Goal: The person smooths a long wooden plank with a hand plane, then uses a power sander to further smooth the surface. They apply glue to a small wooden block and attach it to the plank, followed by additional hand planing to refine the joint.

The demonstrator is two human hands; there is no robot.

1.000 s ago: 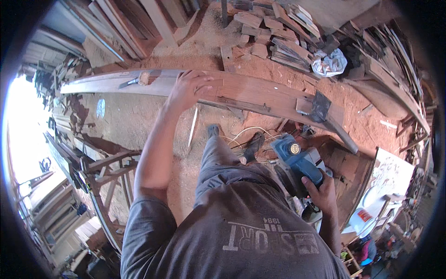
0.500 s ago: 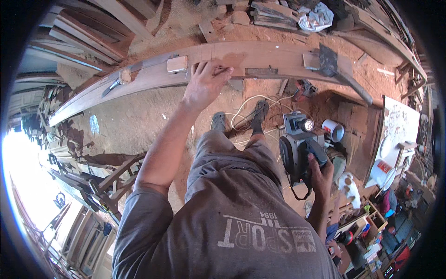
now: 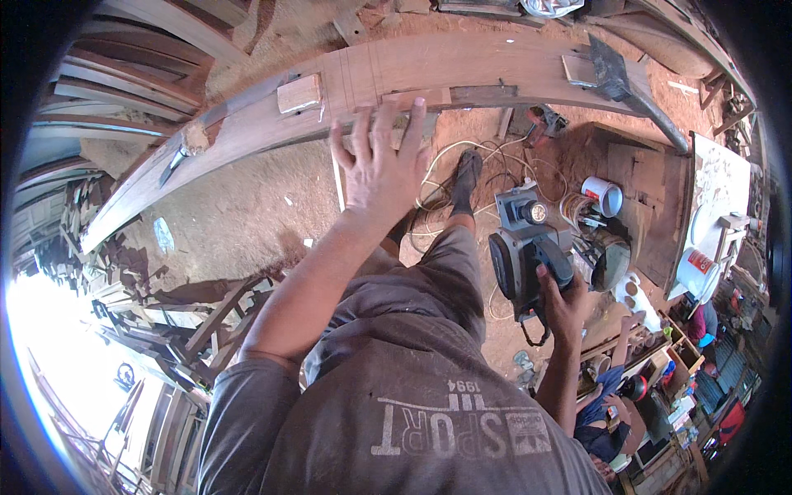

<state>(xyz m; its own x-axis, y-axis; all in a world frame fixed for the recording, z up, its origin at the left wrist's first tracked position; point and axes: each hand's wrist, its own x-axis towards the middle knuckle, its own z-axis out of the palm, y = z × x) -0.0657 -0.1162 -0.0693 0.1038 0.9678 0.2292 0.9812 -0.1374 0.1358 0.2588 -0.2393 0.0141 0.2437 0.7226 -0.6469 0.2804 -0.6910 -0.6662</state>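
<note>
My right hand [image 3: 565,304] grips a grey and black electric planer [image 3: 532,256] by its rear handle, holding it above the floor at my right side. My left hand [image 3: 382,161] is open, fingers spread, over the near edge of a long wooden beam [image 3: 330,73]. Whether its fingertips touch the wood I cannot tell. Pencil lines cross the beam ahead of that hand, and a dark slot [image 3: 487,95] is cut to their right. A small wood block [image 3: 299,93] lies on the beam left of the hand. Farther right, a dark-headed mallet [image 3: 609,70] rests beside another small block [image 3: 577,69].
A flat dark-bladed tool [image 3: 173,162] lies at the beam's left end. Pale cables [image 3: 437,161] loop on the dusty floor near my foot [image 3: 468,172]. A white bucket [image 3: 605,195] stands right of the planer. Another person [image 3: 610,412] is at the lower right. Planks [image 3: 124,78] lie far left.
My left hand has drawn back from the beam's top, and its bent fingers have spread. The planer stays in my right hand. My view has shifted, and one foot has gone out of sight.
</note>
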